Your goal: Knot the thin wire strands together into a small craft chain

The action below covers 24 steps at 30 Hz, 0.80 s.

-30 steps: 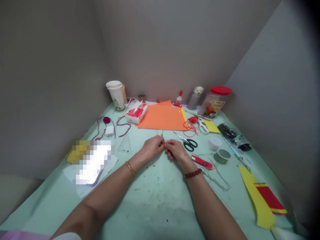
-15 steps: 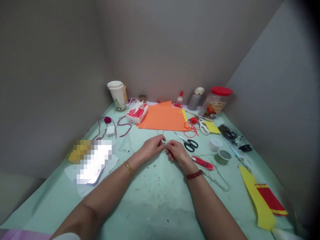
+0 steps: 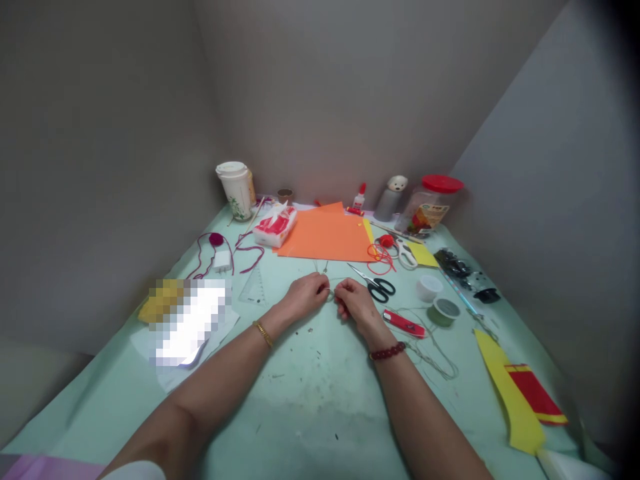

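My left hand (image 3: pixel 307 295) is closed, with thumb and fingers pinching a thin pale green cord (image 3: pixel 331 294) that forms a small loop between the hands. My right hand (image 3: pixel 354 299) pinches the same cord from the other side, a short gap away. The exact knot or twist in the cord is too small to make out. Just beyond the right hand lie black-handled scissors (image 3: pixel 381 289), blades pointing left. By the right wrist rests a red box cutter (image 3: pixel 404 324), with more loose green cord (image 3: pixel 440 363) beside it. A clear set square (image 3: pixel 254 288) lies left of my left hand.
Orange paper (image 3: pixel 327 237), a tissue pack (image 3: pixel 275 225) and a white cup (image 3: pixel 236 191) stand toward the back. At right are small tubs (image 3: pixel 446 311), a red-lidded jar (image 3: pixel 429 210), white scissors (image 3: pixel 406 253) and yellow strips (image 3: pixel 507 393). A phone (image 3: pixel 193 323) lies at left.
The left fingers have curled in more tightly around the cord, and the loop between the hands looks smaller. Both hands stay in nearly the same place.
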Motion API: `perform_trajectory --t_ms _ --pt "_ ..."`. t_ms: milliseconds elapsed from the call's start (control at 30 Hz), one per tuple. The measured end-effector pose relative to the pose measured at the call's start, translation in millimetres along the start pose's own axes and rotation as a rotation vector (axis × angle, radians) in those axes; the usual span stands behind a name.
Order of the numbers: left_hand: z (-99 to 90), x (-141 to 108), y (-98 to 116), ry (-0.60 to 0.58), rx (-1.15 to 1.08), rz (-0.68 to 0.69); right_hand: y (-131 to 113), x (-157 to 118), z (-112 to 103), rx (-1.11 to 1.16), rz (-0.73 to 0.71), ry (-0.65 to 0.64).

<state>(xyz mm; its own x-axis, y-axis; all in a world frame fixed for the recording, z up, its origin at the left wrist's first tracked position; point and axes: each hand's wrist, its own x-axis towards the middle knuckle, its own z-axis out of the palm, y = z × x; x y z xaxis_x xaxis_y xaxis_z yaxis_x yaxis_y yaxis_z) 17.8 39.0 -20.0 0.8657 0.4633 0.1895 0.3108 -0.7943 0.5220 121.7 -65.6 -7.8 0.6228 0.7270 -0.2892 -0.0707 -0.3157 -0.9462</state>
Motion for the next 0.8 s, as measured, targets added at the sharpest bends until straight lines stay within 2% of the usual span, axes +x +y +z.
perform_trajectory --t_ms 167,333,533,667,800 --pt "2.6 -2 -2 0.023 -0.004 0.005 3 -1 1 0.007 0.008 0.036" --pt "2.8 -2 -2 0.018 -0.009 0.034 8 2 3 0.048 -0.048 0.055" --pt "1.3 -2 -1 0.004 -0.008 0.019 6 1 2 0.102 -0.057 0.009" --pt "0.5 -3 0 -0.001 0.003 0.008 3 -1 -6 0.200 0.000 -0.014" --pt "0.0 -4 1 0.008 0.003 0.027 1 -2 -15 0.342 0.008 -0.108"
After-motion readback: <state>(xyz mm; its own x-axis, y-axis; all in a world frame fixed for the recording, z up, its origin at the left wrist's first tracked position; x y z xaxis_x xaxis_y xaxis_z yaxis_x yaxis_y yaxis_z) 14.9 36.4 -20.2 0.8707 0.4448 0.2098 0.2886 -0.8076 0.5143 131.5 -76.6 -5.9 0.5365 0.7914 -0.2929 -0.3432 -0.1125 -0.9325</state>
